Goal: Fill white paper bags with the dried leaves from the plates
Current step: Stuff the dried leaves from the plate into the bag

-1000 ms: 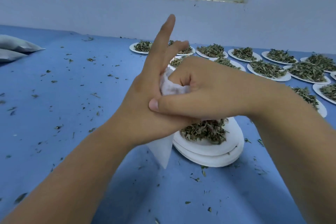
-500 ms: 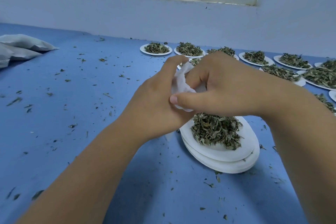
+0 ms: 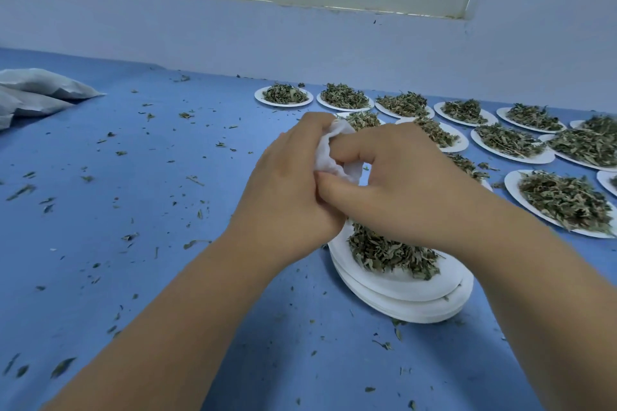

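both hands meet at the centre of the view, raised above the desk (image 3: pixel 133 210); the left hand (image 3: pixel 290 187) wraps its curled fingers round a white paper bag (image 3: pixel 329 157); the bag is crumpled and mostly hidden between the two hands; the right hand (image 3: pixel 400 183) pinches the same bag from the right side, with the thumb low and the forefinger bent over the upper edge; the right thumb lies against the left hand; the lower part of the bag is hidden behind the hands, and it cannot be told whether its mouth is open.

directly below the hands, a stack of plates (image 3: pixel 417 307) sits on the desk; the top plate carries a pile of dried leaves (image 3: pixel 390 253); the bag is held above the rear left part of this stack; whether it touches the pile cannot be told.

behind and to the right, further plates (image 3: pixel 259 97) stand in rows towards the far edge of the desk; each carries its own heap of leaves; the rows run out of view at the right edge.

at the far left, pale puffed bags (image 3: pixel 43 87) lie on the desk, well apart from the hands; loose leaf fragments (image 3: pixel 187 115) are scattered over the blue surface, most densely to the left of the hands and in front of the stack; a pale wall (image 3: pixel 233 37) rises behind the desk.
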A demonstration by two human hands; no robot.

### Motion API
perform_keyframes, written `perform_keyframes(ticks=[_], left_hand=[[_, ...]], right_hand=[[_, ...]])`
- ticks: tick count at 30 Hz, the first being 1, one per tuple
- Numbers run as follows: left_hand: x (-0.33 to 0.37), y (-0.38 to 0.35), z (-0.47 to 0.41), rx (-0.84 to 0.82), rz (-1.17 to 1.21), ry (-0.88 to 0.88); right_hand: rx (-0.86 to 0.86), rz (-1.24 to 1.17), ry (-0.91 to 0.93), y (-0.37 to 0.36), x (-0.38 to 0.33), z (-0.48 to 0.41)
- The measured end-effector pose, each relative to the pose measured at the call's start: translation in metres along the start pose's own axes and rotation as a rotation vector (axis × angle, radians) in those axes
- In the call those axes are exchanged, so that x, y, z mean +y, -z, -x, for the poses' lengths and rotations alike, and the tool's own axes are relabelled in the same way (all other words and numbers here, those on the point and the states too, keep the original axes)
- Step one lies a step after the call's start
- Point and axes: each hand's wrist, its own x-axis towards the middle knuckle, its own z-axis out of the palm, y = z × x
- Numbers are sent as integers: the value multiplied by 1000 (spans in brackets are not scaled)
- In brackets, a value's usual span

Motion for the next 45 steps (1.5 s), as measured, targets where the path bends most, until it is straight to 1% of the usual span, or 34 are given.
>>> perform_keyframes(ticks=[2,6,7,10,11,12,13,15,16,18,19,20,23,26,29,33,36,39,41,45], left_hand=[[-1,0,1,7,-11,10],[-4,3,-1,38,-28,122],[-5,4,-2,31,-44,138],[-10,10,-2,-55,-153,205],[-12,12,-3,-106,-217,218],[-13,15,-3,-162,-287,220],[-13,16,-3,-207,-350,209],[-9,17,-3,-259,-441,152],[-7,17,-3,-280,-478,112],[-5,15,-2,-331,-533,57],[-4,13,-2,-356,-549,40],[-4,11,-1,-381,-559,32],[-5,7,0,-437,-591,29],[-5,3,1,-425,-627,10],[-4,1,1,-428,-653,-12],[1,1,0,-375,-679,-49],[6,-3,0,-393,-705,-62],[11,-7,0,-419,-679,-62],[13,-11,2,-423,-673,-67],[14,-16,6,-397,-526,24]], right_hand=[[8,-27,-10,-1,-1,0],[-1,-105,-22,3,-2,2],[25,-121,-16,5,-2,4],[250,-138,-27,13,11,16],[294,-112,-48,17,19,21],[288,-74,-86,20,29,27],[212,-37,-129,23,39,34],[-64,43,-208,25,55,46],[-187,66,-208,24,62,51],[-328,85,-167,19,69,57],[-343,84,-153,16,70,58],[-327,85,-148,14,71,59],[-196,103,-128,11,75,60],[-101,59,-142,12,78,63],[31,-14,-179,17,81,67],[144,-50,-227,21,77,69],[179,-80,-212,18,69,68],[173,-139,-186,16,63,67],[168,-132,-173,14,62,67],[195,-112,-199,13,65,66]])
